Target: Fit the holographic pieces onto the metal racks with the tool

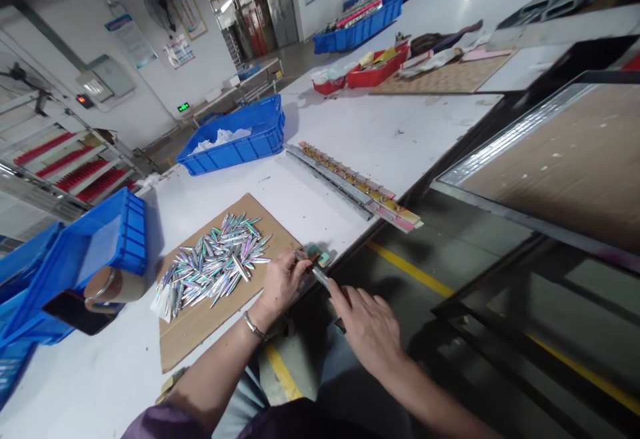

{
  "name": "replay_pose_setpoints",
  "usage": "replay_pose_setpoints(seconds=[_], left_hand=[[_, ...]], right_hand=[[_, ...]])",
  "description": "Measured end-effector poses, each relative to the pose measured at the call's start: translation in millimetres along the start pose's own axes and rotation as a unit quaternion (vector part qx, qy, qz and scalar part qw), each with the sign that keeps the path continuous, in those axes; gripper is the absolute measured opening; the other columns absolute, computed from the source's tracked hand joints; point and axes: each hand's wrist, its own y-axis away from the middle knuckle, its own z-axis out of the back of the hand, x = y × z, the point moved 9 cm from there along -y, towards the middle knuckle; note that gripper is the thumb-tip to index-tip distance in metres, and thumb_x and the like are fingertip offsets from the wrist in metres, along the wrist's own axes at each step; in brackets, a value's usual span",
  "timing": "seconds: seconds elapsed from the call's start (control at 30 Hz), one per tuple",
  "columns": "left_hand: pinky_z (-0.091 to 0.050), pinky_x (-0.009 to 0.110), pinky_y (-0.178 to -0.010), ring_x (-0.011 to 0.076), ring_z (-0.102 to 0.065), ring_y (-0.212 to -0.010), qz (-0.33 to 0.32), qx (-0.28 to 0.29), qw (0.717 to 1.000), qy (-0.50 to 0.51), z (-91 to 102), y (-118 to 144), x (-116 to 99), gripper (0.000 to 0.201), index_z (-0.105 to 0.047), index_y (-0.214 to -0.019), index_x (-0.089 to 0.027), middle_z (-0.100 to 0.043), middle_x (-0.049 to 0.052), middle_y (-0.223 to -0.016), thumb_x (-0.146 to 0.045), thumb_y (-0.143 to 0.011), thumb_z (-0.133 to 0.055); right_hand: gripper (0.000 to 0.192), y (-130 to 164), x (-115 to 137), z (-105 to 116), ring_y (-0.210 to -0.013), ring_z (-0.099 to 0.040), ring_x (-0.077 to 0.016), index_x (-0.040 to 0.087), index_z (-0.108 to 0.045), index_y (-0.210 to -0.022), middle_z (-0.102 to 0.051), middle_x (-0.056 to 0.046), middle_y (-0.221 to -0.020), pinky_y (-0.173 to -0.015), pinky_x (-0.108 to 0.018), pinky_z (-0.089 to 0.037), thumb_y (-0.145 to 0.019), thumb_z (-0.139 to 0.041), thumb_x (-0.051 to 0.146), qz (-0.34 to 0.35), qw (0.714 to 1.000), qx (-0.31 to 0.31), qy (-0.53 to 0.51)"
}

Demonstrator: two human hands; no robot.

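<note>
My left hand [283,282] rests at the table's near edge, its fingers pinching a small shiny lure body against a thin dark tool [320,275]. My right hand [367,325] sits just off the table edge and grips the tool's handle end. A heap of iridescent silver lure bodies [215,265] lies on a cardboard sheet [200,332] just left of my left hand. A small green block [320,255] lies on the table by the fingertips. A bracelet circles my left wrist.
Blue bins stand at the left [95,245] and further back [240,142]. A tape roll [113,287] and a phone [75,312] lie near the left bin. Long metal strips with gold clips [355,185] lie along the table edge. A metal-framed board [550,165] is at right.
</note>
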Motion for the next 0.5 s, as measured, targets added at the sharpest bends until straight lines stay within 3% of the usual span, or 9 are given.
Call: replay_pose_setpoints(seconds=[0.1, 0.17, 0.2, 0.3, 0.37, 0.43, 0.47, 0.5], left_hand=[[-0.051, 0.029, -0.077, 0.0186, -0.068, -0.082, -0.001, 0.000, 1.000, -0.010, 0.5, 0.3, -2.1, 0.025, -0.069, -0.088, -0.023, -0.074, 0.005, -0.089, -0.040, -0.099, -0.055], [-0.051, 0.028, -0.077, 0.0179, -0.067, -0.082, -0.003, -0.001, 1.000, -0.018, 1.2, 0.4, -3.8, 0.025, -0.068, -0.087, -0.021, -0.073, 0.005, -0.088, -0.038, -0.100, -0.055], [-0.051, 0.028, -0.077, 0.0174, -0.067, -0.081, -0.003, -0.002, 1.000, -0.021, 1.4, 0.5, -4.2, 0.024, -0.068, -0.087, -0.021, -0.073, 0.004, -0.088, -0.037, -0.100, -0.055], [-0.050, 0.027, -0.075, 0.0165, -0.067, -0.079, -0.002, -0.002, 1.000, -0.030, 0.9, 0.9, -3.6, 0.023, -0.067, -0.086, -0.020, -0.073, 0.004, -0.086, -0.036, -0.099, -0.057], [-0.050, 0.027, -0.075, 0.0166, -0.067, -0.079, 0.000, -0.007, 0.999, -0.032, 0.9, 1.5, -2.5, 0.024, -0.067, -0.085, -0.020, -0.073, 0.004, -0.086, -0.036, -0.100, -0.056], [-0.050, 0.027, -0.076, 0.0169, -0.067, -0.080, -0.006, -0.007, 0.999, -0.035, 0.4, 1.9, -3.0, 0.026, -0.067, -0.086, -0.020, -0.072, 0.005, -0.087, -0.038, -0.101, -0.054], [-0.050, 0.028, -0.076, 0.0170, -0.066, -0.081, -0.011, -0.004, 0.999, -0.038, -0.3, 2.0, -3.8, 0.028, -0.067, -0.087, -0.020, -0.072, 0.005, -0.087, -0.039, -0.101, -0.053], [-0.050, 0.028, -0.076, 0.0172, -0.066, -0.081, -0.016, 0.000, 0.999, -0.042, -1.1, 2.0, -4.7, 0.029, -0.067, -0.087, -0.019, -0.072, 0.005, -0.086, -0.040, -0.101, -0.052]], right_hand=[[0.043, -1.4, -1.0, -2.5, -0.079, -0.062, -0.0237, 0.015, -0.063, -0.133, -0.072, -0.010, -0.089, -0.071, -0.036, -0.040, -0.093, -0.052, 0.004, -0.017, 0.999, 0.008, -0.044], [0.036, -7.2, -10.7, -8.5, -0.077, -0.064, -0.0216, 0.016, -0.067, -0.129, -0.074, -0.009, -0.088, -0.067, -0.031, -0.042, -0.096, -0.053, 0.012, -0.072, 0.983, 0.022, -0.166], [0.031, -9.6, -18.3, -15.7, -0.072, -0.063, -0.0190, 0.015, -0.070, -0.123, -0.075, -0.007, -0.082, -0.060, -0.027, -0.042, -0.097, -0.053, 0.020, -0.121, 0.960, 0.035, -0.251], [0.045, -9.5, -28.3, -48.5, -0.046, -0.048, -0.0121, 0.016, -0.075, -0.088, -0.066, 0.000, -0.057, -0.040, -0.019, -0.033, -0.100, -0.041, 0.043, -0.251, 0.840, 0.093, -0.472], [0.056, -2.4, -23.7, -69.4, -0.039, -0.040, -0.0101, 0.014, -0.075, -0.085, -0.058, 0.002, -0.050, -0.038, -0.018, -0.030, -0.102, -0.036, 0.051, -0.309, 0.729, 0.132, -0.597], [0.053, 6.3, -21.0, -77.3, -0.042, -0.046, -0.0109, 0.016, -0.073, -0.093, -0.060, 0.000, -0.055, -0.044, -0.020, -0.036, -0.101, -0.040, 0.056, -0.341, 0.631, 0.130, -0.685], [0.049, 8.7, -24.3, -73.9, -0.047, -0.051, -0.0127, 0.017, -0.072, -0.100, -0.062, -0.001, -0.060, -0.048, -0.023, -0.040, -0.100, -0.044, 0.057, -0.340, 0.631, 0.114, -0.688], [0.043, 8.2, -30.4, -63.8, -0.054, -0.057, -0.0151, 0.019, -0.070, -0.106, -0.066, -0.003, -0.067, -0.054, -0.025, -0.043, -0.099, -0.048, 0.055, -0.316, 0.684, 0.090, -0.651]])
